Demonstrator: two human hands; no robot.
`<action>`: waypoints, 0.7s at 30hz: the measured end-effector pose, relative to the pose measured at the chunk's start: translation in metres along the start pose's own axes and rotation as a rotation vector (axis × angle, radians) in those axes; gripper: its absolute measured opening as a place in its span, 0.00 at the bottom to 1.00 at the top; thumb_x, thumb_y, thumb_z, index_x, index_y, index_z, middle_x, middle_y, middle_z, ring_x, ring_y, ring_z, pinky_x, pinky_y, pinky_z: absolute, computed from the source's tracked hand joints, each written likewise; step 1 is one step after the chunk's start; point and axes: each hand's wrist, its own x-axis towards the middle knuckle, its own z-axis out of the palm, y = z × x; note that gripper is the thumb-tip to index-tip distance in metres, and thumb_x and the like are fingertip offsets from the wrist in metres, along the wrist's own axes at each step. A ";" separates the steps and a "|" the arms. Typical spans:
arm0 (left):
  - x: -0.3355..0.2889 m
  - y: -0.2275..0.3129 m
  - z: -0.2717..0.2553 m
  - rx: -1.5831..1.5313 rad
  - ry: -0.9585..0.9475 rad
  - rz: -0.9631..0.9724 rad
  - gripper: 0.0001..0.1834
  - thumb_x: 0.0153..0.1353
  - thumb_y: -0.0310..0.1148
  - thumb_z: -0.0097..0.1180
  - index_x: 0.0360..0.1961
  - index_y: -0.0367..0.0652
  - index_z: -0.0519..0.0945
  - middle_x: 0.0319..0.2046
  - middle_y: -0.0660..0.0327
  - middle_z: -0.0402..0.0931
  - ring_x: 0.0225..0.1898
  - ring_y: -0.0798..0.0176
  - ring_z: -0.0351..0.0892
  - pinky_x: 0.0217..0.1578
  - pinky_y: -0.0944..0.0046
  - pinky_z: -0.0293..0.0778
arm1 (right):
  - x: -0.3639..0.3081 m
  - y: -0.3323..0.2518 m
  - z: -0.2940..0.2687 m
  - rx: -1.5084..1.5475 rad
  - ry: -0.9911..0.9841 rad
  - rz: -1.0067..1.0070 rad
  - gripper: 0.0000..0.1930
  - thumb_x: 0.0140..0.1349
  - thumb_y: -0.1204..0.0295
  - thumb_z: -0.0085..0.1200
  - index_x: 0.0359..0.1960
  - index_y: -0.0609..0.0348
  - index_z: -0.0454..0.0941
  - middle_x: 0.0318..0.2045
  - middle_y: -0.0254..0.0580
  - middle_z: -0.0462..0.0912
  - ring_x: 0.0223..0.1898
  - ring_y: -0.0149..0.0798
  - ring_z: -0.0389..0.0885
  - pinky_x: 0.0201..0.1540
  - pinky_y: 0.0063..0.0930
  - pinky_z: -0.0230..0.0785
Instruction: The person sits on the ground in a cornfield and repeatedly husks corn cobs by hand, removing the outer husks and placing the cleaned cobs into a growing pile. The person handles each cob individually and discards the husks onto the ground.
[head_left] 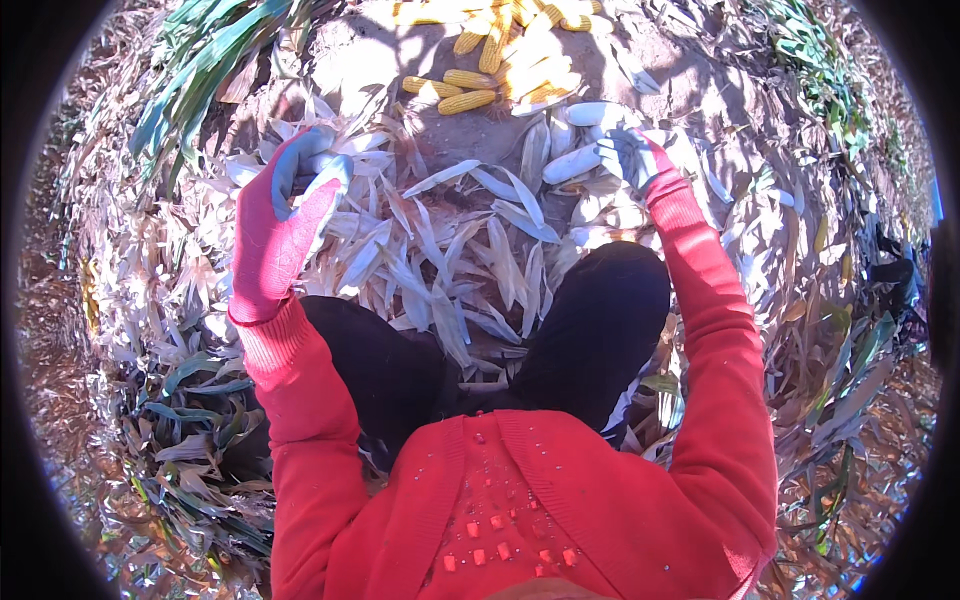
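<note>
My left hand [290, 205], in a pink glove with a grey palm, is held over the loose husks at the left. Its fingers curve away from the thumb, leaving a gap with nothing in it. On the right, my right hand [640, 160], gloved alike, reaches down with its fingers around the near end of a pale ear of corn in its husk [572, 166]. Part of that ear is hidden under the glove. Just beyond it lies another husked-over ear [598, 114].
A pile of bare yellow corn cobs [468, 101] lies on the soil ahead. Dry husks [430, 250] cover the ground between my knees and the pile. Green corn leaves [205, 60] stand at the far left, more stalks [850, 390] at the right.
</note>
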 end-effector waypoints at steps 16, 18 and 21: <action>-0.035 0.004 0.019 0.602 -0.229 -0.164 0.33 0.50 0.34 0.68 0.57 0.35 0.72 0.41 0.50 0.81 0.43 0.51 0.81 0.47 0.57 0.73 | 0.159 0.235 -0.003 -1.248 0.982 0.171 0.45 0.43 0.37 0.62 0.53 0.66 0.74 0.54 0.61 0.74 0.56 0.56 0.75 0.57 0.45 0.68; -0.030 0.007 0.021 0.633 -0.257 -0.077 0.33 0.50 0.35 0.68 0.57 0.36 0.71 0.41 0.49 0.81 0.42 0.49 0.81 0.47 0.56 0.72 | 0.168 0.217 -0.001 -1.253 0.944 0.279 0.44 0.44 0.38 0.62 0.53 0.66 0.75 0.55 0.60 0.74 0.55 0.55 0.75 0.56 0.44 0.69; -0.016 0.010 0.026 0.676 -0.289 0.000 0.35 0.48 0.36 0.68 0.58 0.37 0.71 0.42 0.49 0.80 0.42 0.46 0.80 0.46 0.54 0.73 | 0.180 0.216 -0.020 -1.178 0.988 0.163 0.37 0.45 0.42 0.64 0.46 0.64 0.79 0.44 0.53 0.81 0.50 0.49 0.79 0.52 0.40 0.71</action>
